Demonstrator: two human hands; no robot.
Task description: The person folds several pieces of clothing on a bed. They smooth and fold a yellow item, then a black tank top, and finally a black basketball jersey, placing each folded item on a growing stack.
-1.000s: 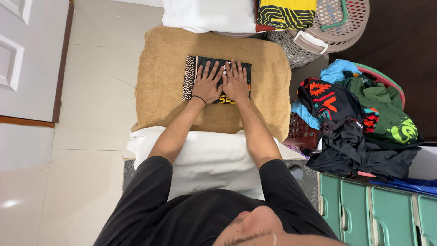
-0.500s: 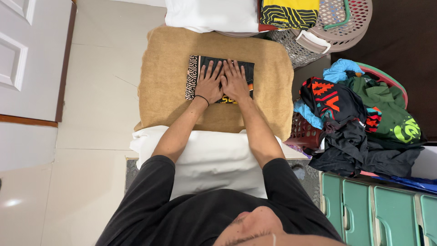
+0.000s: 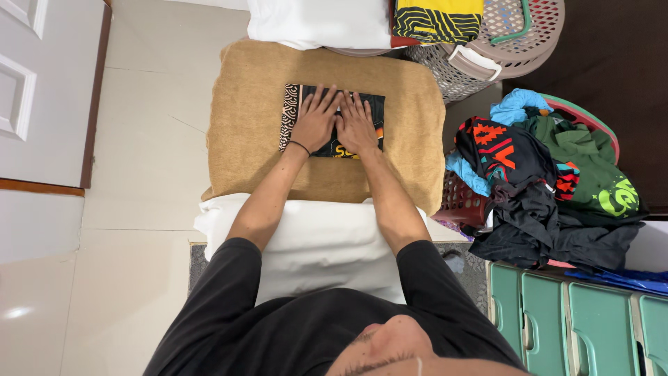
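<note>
Starting at the far left, a white panelled door (image 3: pixel 28 90) stands beside a pale tiled floor (image 3: pixel 139 209). Next comes a tan cloth-covered bench (image 3: pixel 243 146), with a white pillow (image 3: pixel 313 237) against its near edge and another white pillow (image 3: pixel 316 21) at its far edge.

On the middle of the bench lies a folded black garment (image 3: pixel 296 108) with a patterned band along its left edge and orange print on its near side. Both hands rest flat on top of it, side by side and almost touching. The left hand (image 3: pixel 314 120), with a thin dark band at the wrist, has its fingers spread wide and pressed onto the cloth. The right hand (image 3: pixel 356 124) lies just beside it, palm down, fingers also splayed. Neither hand grips anything; both only press on the garment.

Beyond the bench, a yellow and black folded cloth (image 3: pixel 438 19) sits next to 2 stacked beige laundry baskets (image 3: pixel 501 49). Further right, a red basket (image 3: pixel 463 202) holds a heap of mixed clothes (image 3: pixel 550 181) in black, green, blue and red. At the lower right stands a row of green plastic drawers (image 3: pixel 577 320).
</note>
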